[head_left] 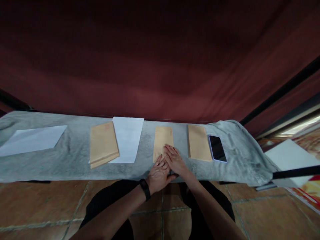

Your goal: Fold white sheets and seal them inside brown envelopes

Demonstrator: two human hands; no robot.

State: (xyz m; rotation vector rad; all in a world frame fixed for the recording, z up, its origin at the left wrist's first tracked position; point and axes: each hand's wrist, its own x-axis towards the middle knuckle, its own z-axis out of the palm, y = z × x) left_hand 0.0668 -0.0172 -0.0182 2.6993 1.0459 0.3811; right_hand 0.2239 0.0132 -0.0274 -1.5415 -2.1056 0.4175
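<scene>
A brown envelope (162, 138) lies on the grey cloth-covered table (75, 160) in front of me. Both hands rest flat on its near end. My left hand (158, 174), with a black band on the wrist, presses the lower left corner with fingers stretched out. My right hand (175, 161) lies partly over the left, fingers spread on the envelope's lower right part. Neither hand grips anything.
A stack of brown envelopes (103, 144) and a white sheet (127, 138) lie to the left, another white sheet (31, 140) at far left. To the right sit a second envelope stack (198, 142) and a dark phone (217, 148). A red curtain hangs behind.
</scene>
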